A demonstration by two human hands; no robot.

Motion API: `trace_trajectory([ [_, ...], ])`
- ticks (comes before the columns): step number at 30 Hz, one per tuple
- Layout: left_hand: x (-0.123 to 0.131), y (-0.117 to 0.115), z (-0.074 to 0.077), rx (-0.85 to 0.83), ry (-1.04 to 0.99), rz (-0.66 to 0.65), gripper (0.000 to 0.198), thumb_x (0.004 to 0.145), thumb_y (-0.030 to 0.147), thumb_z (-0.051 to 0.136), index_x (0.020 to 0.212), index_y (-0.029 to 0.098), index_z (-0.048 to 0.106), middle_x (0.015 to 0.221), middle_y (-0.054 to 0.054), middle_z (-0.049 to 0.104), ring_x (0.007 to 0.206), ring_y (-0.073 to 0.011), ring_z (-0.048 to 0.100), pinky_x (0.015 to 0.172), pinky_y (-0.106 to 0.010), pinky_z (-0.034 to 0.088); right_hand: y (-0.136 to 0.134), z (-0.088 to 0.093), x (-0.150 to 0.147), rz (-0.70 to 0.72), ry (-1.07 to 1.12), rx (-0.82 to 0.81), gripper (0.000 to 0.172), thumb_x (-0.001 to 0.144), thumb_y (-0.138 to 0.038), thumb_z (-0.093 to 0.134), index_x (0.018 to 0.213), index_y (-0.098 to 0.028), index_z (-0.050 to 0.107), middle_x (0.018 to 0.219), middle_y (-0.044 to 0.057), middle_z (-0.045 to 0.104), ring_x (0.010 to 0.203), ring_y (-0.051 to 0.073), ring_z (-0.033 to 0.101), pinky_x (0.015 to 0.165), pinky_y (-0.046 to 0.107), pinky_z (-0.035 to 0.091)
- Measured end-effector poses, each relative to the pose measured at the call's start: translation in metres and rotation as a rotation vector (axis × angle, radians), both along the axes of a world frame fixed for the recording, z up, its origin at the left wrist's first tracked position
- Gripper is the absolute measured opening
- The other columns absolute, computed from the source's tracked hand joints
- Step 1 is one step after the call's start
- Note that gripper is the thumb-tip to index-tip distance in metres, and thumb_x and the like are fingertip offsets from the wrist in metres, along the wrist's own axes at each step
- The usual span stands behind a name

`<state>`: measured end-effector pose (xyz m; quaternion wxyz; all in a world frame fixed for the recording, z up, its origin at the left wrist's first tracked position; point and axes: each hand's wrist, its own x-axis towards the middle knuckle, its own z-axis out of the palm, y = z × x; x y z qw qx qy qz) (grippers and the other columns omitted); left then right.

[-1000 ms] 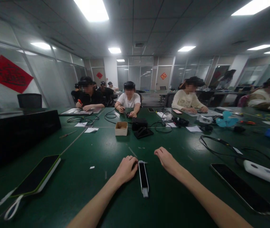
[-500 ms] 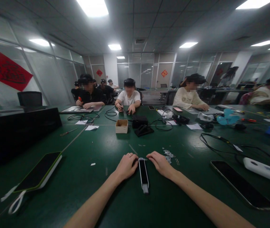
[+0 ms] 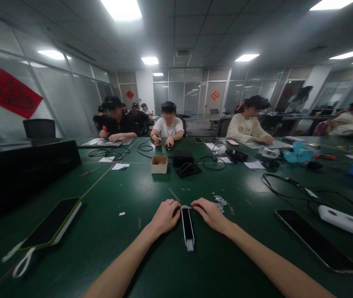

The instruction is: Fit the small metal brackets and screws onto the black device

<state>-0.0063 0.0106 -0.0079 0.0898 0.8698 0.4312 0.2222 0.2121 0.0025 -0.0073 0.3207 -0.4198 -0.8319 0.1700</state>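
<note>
A slim device with a dark face and pale rim (image 3: 188,225) lies lengthwise on the green table (image 3: 102,256), its grey end towards me. My left hand (image 3: 166,216) rests at the left of its far end, fingers curled together, a ring on one finger. On the other side, my right hand (image 3: 209,213) has its thumb and fingertips pinched near a thin piece at the device's far end. What either hand holds is too small to make out. Small metal pieces (image 3: 221,203) are scattered just beyond my right hand.
A phone (image 3: 316,240) and a white power strip (image 3: 347,221) lie at the right, with black cables. Another phone, green-edged (image 3: 51,223), is at the left. A small open box (image 3: 159,164) and a black case (image 3: 182,159) stand ahead. Several people sit opposite.
</note>
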Motion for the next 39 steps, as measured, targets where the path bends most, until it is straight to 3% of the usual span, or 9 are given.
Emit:
trace_trajectory([
  [18,-0.0006,-0.0023,0.0036,-0.023,-0.019,0.015,0.018,0.091,0.025,0.043,0.095,0.019,0.059,0.094,-0.006,0.06,0.087,-0.0195,0.054,0.077,-0.032,0.043,0.0007,-0.0009,0.0,0.001,-0.047,-0.035,0.017,0.09,-0.021,0.048,0.099,-0.018,0.061,0.096,0.005,0.063,0.09,0.017,0.057,0.08,0.033,0.048],
  [29,-0.003,0.0037,-0.0052,-0.031,-0.02,0.011,0.016,0.089,0.02,0.046,0.094,0.019,0.061,0.094,-0.005,0.059,0.089,-0.0192,0.053,0.08,-0.032,0.043,0.0,-0.0019,0.0004,-0.054,-0.02,-0.044,0.016,0.085,-0.022,0.053,0.096,-0.019,0.065,0.089,0.003,0.066,0.079,0.015,0.06,0.071,0.029,0.05],
  [39,-0.0023,0.0023,-0.0011,-0.045,-0.015,0.008,0.02,0.091,0.021,0.043,0.097,0.02,0.062,0.095,-0.006,0.061,0.089,-0.0197,0.054,0.08,-0.033,0.043,0.0007,-0.0023,0.0008,-0.063,0.015,-0.043,0.015,0.082,-0.022,0.056,0.094,-0.017,0.064,0.088,0.003,0.064,0.077,0.015,0.059,0.069,0.029,0.05],
])
